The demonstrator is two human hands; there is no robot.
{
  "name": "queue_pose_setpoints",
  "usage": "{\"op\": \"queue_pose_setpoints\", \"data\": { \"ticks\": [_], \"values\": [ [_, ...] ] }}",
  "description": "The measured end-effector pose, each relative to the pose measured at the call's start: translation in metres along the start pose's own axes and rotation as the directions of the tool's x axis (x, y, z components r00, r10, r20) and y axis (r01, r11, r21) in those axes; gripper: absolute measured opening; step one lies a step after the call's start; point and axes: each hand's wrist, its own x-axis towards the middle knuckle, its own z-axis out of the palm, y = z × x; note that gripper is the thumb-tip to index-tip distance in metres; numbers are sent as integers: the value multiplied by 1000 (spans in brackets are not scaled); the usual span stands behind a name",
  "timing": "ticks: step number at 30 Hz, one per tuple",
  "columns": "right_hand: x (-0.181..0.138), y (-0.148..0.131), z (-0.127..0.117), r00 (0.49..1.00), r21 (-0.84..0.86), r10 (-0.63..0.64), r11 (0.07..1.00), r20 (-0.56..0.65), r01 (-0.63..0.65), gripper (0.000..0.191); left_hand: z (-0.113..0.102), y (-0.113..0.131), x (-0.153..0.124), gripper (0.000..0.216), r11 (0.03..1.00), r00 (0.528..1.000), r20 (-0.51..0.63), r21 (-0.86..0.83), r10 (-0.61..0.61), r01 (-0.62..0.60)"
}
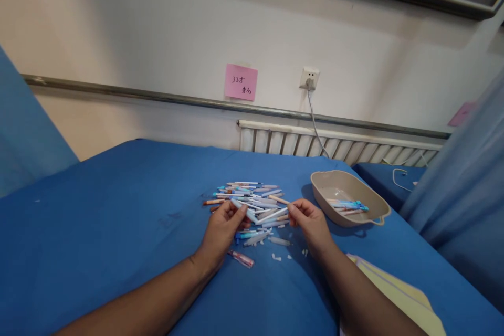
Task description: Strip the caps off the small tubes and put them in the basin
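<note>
Head view, the only one you've got: both your hands sit around the middle of the frame, low over the blue-covered tabletop (118, 210). Your left hand (221, 227) has its fingers (235, 213) curled shut round a pale pen (244, 211), which sticks out slanting toward the right. Your right hand (312, 224) is pinched closed on the end of an orange-tipped pen (279, 199), thumb and forefinger tight, with the other fingers tucked under. The two hands are near each other but not touching.

Just behind and between them is the pile of pens (252, 192), a messy heap of white, blue and orange ones lying flat. A pink pen (241, 258) lies by itself just beside your left wrist, and a few small white bits (277, 258) are scattered between your forearms.

Right of centre, just beside your right hand, sits a beige tray (334, 190) with a few pens in it (348, 206).

Upper middle of the frame: a pink note (241, 82) on the wall and a socket (309, 79) with a cable hanging down to the radiator (334, 144). A blue curtain (464, 194) fills the right edge.
</note>
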Motion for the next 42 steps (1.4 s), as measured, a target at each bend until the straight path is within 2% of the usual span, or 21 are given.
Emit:
{"op": "queue_pose_setpoints", "data": {
  "ticks": [5, 8, 10, 14, 17, 21, 23, 27, 31, 35, 39, 42],
  "values": [
    [-1, -2, -1, 1000, 58, -3, 998, 0, 3, 28, 3, 3, -4, 33, 999, 999, 46, 46, 8, -10],
    [2, -8, -7, 996, 33, -62, 997, -70, 65, 26, -2, 8, -1, 34, 996, 999, -31, 84, 10, -7],
    [3, -11, -10, 995, 3, -81, 997, -63, 81, 27, -8, 12, 3, 36, 994, 995, -93, 112, 28, -17],
    [-4, -9, -3, 992, -49, -58, 997, 111, 63, 25, -18, 14, 12, 39, 991, 983, -164, 117, 84, -66],
    [-13, 0, 7, 965, -156, -25, 985, 260, 68, 17, -20, 11, 15, 36, 985, 980, -150, 134, 132, -112],
    [-21, 7, 13, 904, -359, -7, 916, 428, 177, 11, -18, 9, 15, 33, 980, 980, -123, 144, 155, -136],
    [-22, 6, 12, 889, -438, -28, 863, 456, 251, 12, -17, 9, 15, 33, 980, 981, -123, 149, 148, -129],
    [-19, -4, 7, 912, -535, -134, 773, 387, 340, 17, -23, 15, 20, 34, 986, 976, -159, 107, 146, -130],
    [-13, -10, -1, 941, -587, -215, 739, 261, 332, 24, -35, 22, 30, 34, 988, 958, -242, 13, 155, -157],
    [-8, -5, -8, 965, -593, -198, 761, 172, 262, 27, -40, 22, 35, 33, 987, 949, -279, -29, 146, -160],
    [-7, 2, -10, 977, -587, -148, 782, 153, 211, 24, -39, 18, 35, 32, 987, 956, -264, -60, 125, -146],
    [-8, 4, -9, 983, -564, -128, 806, 134, 182, 21, -37, 15, 34, 41, 987, 957, -266, -72, 118, -142]
  ]
}}
